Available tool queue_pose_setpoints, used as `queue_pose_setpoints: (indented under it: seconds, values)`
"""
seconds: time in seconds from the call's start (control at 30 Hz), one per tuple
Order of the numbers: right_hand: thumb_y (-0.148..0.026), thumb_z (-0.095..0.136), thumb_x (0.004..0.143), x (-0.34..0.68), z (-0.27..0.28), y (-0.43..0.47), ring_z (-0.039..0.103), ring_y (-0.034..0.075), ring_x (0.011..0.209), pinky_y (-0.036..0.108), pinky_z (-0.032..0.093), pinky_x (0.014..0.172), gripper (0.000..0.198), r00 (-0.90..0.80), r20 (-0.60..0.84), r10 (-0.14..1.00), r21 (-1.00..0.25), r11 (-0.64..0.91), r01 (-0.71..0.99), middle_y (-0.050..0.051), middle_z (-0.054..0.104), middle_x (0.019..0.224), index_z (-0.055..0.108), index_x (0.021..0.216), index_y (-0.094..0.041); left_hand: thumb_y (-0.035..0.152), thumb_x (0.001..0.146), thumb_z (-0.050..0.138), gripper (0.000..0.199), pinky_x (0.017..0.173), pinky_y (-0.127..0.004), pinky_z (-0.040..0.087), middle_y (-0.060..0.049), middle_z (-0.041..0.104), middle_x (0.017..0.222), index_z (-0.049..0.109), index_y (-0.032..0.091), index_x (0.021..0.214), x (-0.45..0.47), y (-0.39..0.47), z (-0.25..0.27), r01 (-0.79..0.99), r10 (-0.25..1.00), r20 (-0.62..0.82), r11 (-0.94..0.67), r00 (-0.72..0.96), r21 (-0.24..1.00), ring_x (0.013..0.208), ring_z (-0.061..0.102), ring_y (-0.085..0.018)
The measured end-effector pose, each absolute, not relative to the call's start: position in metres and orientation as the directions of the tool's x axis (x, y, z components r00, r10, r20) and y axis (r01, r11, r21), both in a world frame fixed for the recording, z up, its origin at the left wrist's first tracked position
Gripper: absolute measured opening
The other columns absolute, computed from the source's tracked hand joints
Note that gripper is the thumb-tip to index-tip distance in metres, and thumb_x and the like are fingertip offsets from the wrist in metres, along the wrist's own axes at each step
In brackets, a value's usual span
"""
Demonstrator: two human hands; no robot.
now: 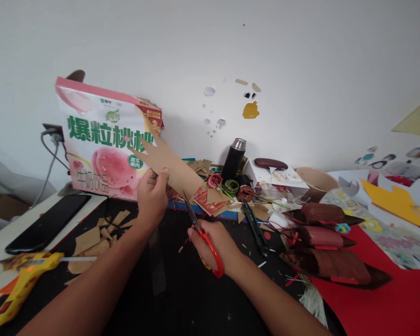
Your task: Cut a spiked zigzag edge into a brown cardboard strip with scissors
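Note:
Between the thumb and fingers of my left hand (153, 196) is a piece of brown cardboard (173, 164), held up over the black tabletop. Its upper left end is cut into pointed prongs. My right hand (215, 242) is closed round the red handles of a pair of scissors (213, 256). The scissors' blades point up toward the cardboard's lower edge, and the tips seem to meet it; I cannot tell whether they are cutting. A black utility knife (255, 228) lies just right of my right hand.
A pink drink carton (105, 140) stands behind my left hand. On the left are a phone (47, 224), a yellow glue gun (28, 280) and cardboard scraps (87, 240). A black flask (234, 158) stands by the wall. Several brown boat-shaped pieces (343, 266) lie right.

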State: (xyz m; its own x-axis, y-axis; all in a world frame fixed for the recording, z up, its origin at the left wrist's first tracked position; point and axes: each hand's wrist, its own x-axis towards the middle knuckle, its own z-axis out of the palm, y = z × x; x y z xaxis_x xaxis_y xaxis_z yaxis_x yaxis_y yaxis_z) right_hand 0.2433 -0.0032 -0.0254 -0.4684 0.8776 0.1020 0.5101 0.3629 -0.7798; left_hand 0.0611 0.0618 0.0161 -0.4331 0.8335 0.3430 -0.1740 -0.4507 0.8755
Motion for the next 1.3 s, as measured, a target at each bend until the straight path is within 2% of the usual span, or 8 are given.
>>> queue_pose_setpoints:
  seconds: [0.2, 0.33, 0.43, 0.63, 0.73, 0.87, 1.07, 1.3]
  values:
    - [-0.049, 0.057, 0.105, 0.248, -0.022, -0.003, 0.065, 0.014, 0.054, 0.022, 0.045, 0.056, 0.032, -0.528, 0.003, 0.849, -0.855, 0.276, 0.439, -0.001, 0.067, 0.063, 0.067, 0.097, -0.02, 0.039, 0.088, 0.076, 0.024, 0.04, -0.021, 0.034, 0.009, 0.04, 0.051, 0.06, 0.022, 0.082, 0.062, 0.062, 0.02, -0.185, 0.825, 0.348, -0.465, -0.445, 0.865, 0.04, 0.036, -0.009]
    - [-0.052, 0.065, 0.101, 0.248, -0.02, -0.002, 0.072, 0.016, 0.063, 0.022, 0.05, 0.059, 0.033, -0.545, -0.021, 0.838, -0.877, 0.246, 0.412, 0.002, 0.075, 0.074, 0.069, 0.101, -0.019, 0.038, 0.086, 0.077, 0.025, 0.038, -0.02, 0.034, 0.009, 0.043, 0.052, 0.058, 0.022, 0.081, 0.061, 0.061, 0.021, -0.217, 0.844, 0.325, -0.444, -0.427, 0.869, 0.038, 0.035, -0.008]
    - [-0.055, 0.07, 0.098, 0.248, -0.021, -0.002, 0.075, 0.018, 0.07, 0.024, 0.053, 0.063, 0.037, -0.544, -0.024, 0.839, -0.883, 0.238, 0.405, 0.004, 0.078, 0.082, 0.07, 0.109, -0.019, 0.038, 0.085, 0.077, 0.024, 0.038, -0.02, 0.032, 0.008, 0.048, 0.055, 0.059, 0.021, 0.083, 0.06, 0.062, 0.021, -0.225, 0.845, 0.32, -0.443, -0.429, 0.868, 0.039, 0.037, -0.008]
    - [-0.061, 0.074, 0.092, 0.251, -0.023, -0.001, 0.077, 0.022, 0.077, 0.027, 0.055, 0.065, 0.048, -0.556, -0.009, 0.831, -0.909, 0.225, 0.351, 0.006, 0.079, 0.09, 0.07, 0.118, -0.02, 0.04, 0.085, 0.075, 0.023, 0.044, -0.021, 0.04, 0.004, 0.059, 0.065, 0.063, 0.02, 0.088, 0.061, 0.063, 0.016, -0.216, 0.864, 0.31, -0.416, -0.397, 0.883, 0.045, 0.048, -0.009]
    - [-0.061, 0.07, 0.095, 0.249, -0.023, -0.002, 0.073, 0.019, 0.066, 0.024, 0.054, 0.057, 0.046, -0.53, -0.055, 0.846, -0.938, 0.138, 0.318, 0.004, 0.075, 0.081, 0.069, 0.114, -0.019, 0.039, 0.086, 0.075, 0.024, 0.041, -0.02, 0.038, 0.006, 0.053, 0.059, 0.06, 0.021, 0.082, 0.065, 0.062, 0.015, -0.21, 0.869, 0.31, -0.41, -0.386, 0.887, 0.042, 0.044, -0.009]
    - [-0.062, 0.064, 0.098, 0.247, -0.022, -0.003, 0.061, 0.013, 0.048, 0.021, 0.045, 0.045, 0.043, -0.49, -0.104, 0.865, -0.936, 0.082, 0.343, -0.002, 0.064, 0.064, 0.067, 0.103, -0.019, 0.039, 0.086, 0.076, 0.032, 0.037, -0.019, 0.031, 0.009, 0.041, 0.051, 0.052, 0.023, 0.073, 0.069, 0.06, 0.015, -0.222, 0.868, 0.323, -0.424, -0.377, 0.878, 0.038, 0.035, -0.007]
    - [-0.051, 0.06, 0.103, 0.246, -0.014, -0.006, 0.058, 0.012, 0.044, 0.02, 0.041, 0.046, 0.033, -0.48, -0.072, 0.874, -0.896, 0.154, 0.416, -0.004, 0.059, 0.056, 0.061, 0.09, -0.02, 0.04, 0.084, 0.077, 0.026, 0.041, -0.019, 0.04, 0.005, 0.058, 0.061, 0.059, 0.021, 0.081, 0.071, 0.06, 0.016, -0.247, 0.879, 0.285, -0.394, -0.382, 0.885, 0.043, 0.046, -0.009]
    - [-0.045, 0.054, 0.107, 0.245, -0.009, -0.007, 0.058, 0.013, 0.045, 0.022, 0.042, 0.052, 0.032, -0.472, -0.022, 0.882, -0.852, 0.23, 0.469, -0.004, 0.058, 0.054, 0.058, 0.085, -0.021, 0.039, 0.085, 0.076, 0.027, 0.041, -0.018, 0.038, 0.007, 0.052, 0.056, 0.056, 0.021, 0.08, 0.071, 0.06, 0.016, -0.236, 0.875, 0.303, -0.408, -0.379, 0.882, 0.041, 0.043, -0.008]
